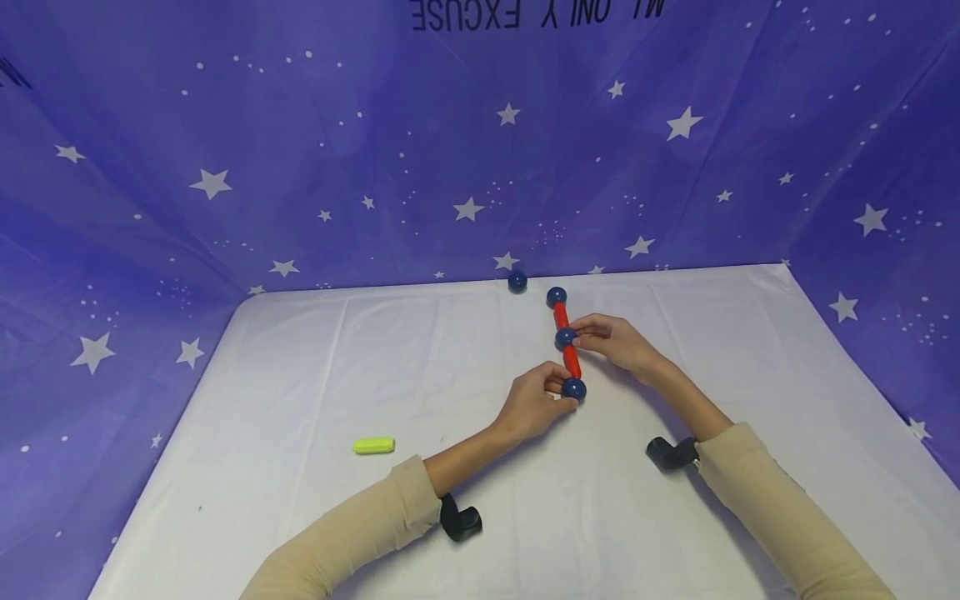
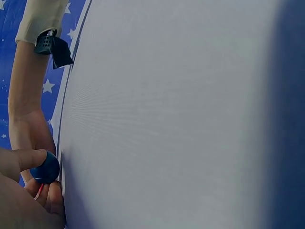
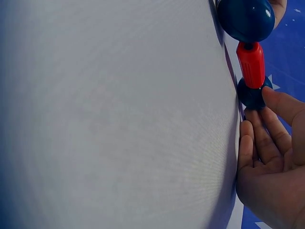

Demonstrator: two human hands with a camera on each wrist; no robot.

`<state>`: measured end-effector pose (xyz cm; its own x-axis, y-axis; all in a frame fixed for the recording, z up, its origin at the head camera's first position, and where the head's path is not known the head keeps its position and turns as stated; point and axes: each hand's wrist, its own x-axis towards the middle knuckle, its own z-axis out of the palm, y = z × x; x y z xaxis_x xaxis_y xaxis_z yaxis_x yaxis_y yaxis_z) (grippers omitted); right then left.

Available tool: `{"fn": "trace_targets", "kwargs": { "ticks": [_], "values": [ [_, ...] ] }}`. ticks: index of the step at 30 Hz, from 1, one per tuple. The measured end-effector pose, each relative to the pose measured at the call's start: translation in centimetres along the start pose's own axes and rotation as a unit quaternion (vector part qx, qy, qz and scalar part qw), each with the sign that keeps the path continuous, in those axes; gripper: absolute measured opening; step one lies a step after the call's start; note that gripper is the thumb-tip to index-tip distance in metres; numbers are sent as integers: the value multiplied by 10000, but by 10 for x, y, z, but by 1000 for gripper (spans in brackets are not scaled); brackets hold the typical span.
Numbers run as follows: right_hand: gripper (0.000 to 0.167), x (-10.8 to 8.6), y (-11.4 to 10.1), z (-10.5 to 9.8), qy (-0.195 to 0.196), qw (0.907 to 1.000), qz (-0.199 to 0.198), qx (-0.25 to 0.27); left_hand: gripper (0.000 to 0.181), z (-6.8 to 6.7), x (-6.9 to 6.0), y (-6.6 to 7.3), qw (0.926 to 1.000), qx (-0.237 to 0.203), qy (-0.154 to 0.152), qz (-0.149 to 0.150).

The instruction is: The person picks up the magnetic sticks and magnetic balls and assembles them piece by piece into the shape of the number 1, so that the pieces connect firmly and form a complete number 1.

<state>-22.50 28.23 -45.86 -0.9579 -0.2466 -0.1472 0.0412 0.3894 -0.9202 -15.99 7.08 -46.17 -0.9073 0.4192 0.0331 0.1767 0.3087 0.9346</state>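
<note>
Nearest the camera: left beige sleeve (image 1: 337, 533) and right beige sleeve (image 1: 787, 508), both on the near side of the middle blue ball (image 1: 566, 338).

Main item: ball-and-rod chain (image 1: 564, 336), centred on that ball; near red rod (image 1: 572, 362) and near blue ball (image 1: 574, 389) on its near side, far red rod (image 1: 561, 315) and far blue ball (image 1: 557, 297) beyond. Handling, by judgement: light, stiff, probably plastic; glossy, perhaps slippery; likely weakest where rod meets ball. Best hold: on the balls, beside the rod ends.

Left hand (image 1: 532, 403): bent, pinching the near blue ball between thumb and fingers. Right hand (image 1: 617, 343): thumb and fingertips pinching the middle blue ball.

Also: loose blue ball (image 1: 517, 282), beyond and left of the middle blue ball; yellow rod (image 1: 373, 446), nearer and well left.
</note>
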Motion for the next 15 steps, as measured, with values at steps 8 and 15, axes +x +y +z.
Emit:
{"fn": "trace_targets", "kwargs": {
  "ticks": [8, 15],
  "values": [
    [35, 0, 0, 0, -7, 10000, -9, -6, 31, 0, 1, 0, 10000, 65, -45, 8],
    [34, 1, 2, -1, 18, 10000, -14, -53, 32, 0, 1, 1, 9999, 147, -72, 37]
  ]
}}
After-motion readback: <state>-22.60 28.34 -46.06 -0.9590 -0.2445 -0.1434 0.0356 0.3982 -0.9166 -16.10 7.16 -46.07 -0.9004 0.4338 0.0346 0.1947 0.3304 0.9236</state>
